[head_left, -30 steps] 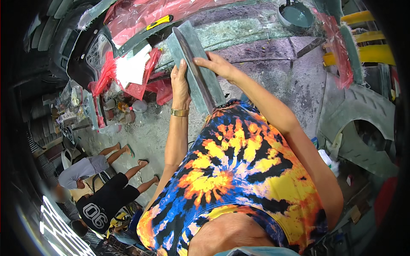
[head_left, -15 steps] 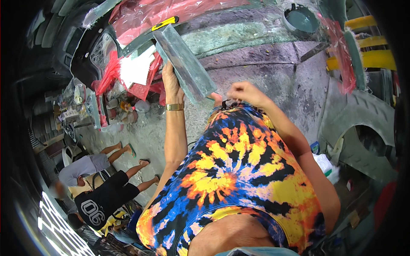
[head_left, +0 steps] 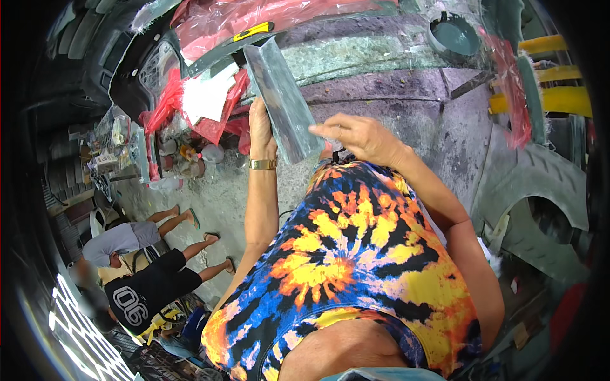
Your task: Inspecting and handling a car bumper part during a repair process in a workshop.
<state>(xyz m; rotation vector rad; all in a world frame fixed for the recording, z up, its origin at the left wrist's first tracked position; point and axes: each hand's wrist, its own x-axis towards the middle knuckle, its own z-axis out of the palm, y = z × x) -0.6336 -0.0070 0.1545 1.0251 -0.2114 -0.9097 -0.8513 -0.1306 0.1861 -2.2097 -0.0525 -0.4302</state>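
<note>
My left hand (head_left: pixel 260 124), with a gold watch on its wrist, grips a long grey-green angled panel (head_left: pixel 283 105) by its left edge. The panel is tilted, its lower end close to my body, and looks like a stiff moulded piece with a folded face. My left fingers are mostly hidden behind it. My right hand (head_left: pixel 359 133) reaches in from the right with fingers stretched out. Its fingertips meet the panel's lower right edge; whether they press on it I cannot tell. Beyond the panel's top end lies a yellow and black utility knife (head_left: pixel 254 30).
A large purple-grey vehicle body part (head_left: pixel 387 89) spans the front, partly under red plastic sheeting (head_left: pixel 222 38). A grey bowl (head_left: pixel 454 35) rests at its far right. White paper (head_left: pixel 206 98) lies left of the panel. A grey fender (head_left: pixel 534 184) stands right. Two people (head_left: pixel 143 286) are at lower left.
My right hand has moved from near my waist up and left to the panel's edge, its fingers opening out. The panel is slightly more upright, still in my left hand.
</note>
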